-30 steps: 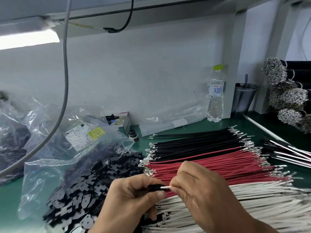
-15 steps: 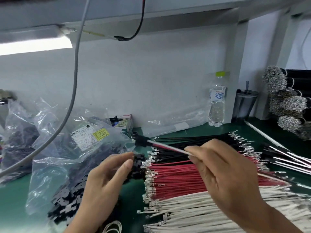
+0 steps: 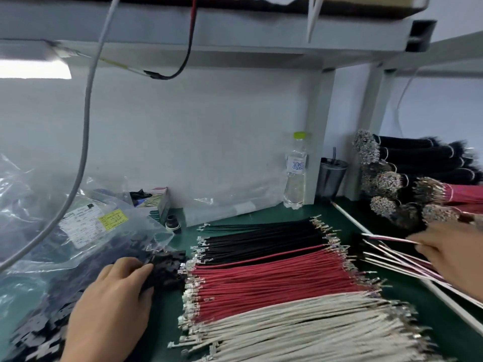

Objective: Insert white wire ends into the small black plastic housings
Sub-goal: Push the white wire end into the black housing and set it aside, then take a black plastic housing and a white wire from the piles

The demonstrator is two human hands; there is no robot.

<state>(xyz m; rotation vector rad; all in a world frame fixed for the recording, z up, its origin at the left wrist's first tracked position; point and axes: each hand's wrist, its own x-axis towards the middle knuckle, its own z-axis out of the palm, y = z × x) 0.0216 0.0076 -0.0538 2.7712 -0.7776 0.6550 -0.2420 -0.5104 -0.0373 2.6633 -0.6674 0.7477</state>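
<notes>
A: We're reaching with the left hand [image 3: 115, 304] into the black housings [image 3: 167, 267] at near left, fingers curled on the pile; can't tell if one's actually pinched. Risking a grab of two.

B: White wires [image 3: 300, 327] are lying near centre, untouched. Farther right, our right hand [image 3: 452, 254] is pinching a finished wire [image 3: 386, 239] over the stack [image 3: 397, 259]; we're risking snagging terminals and tangling it.

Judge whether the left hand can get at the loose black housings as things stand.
Probably yes: the left hand already rests at the black housings spilling from the open plastic bag, with nothing between them.
</notes>
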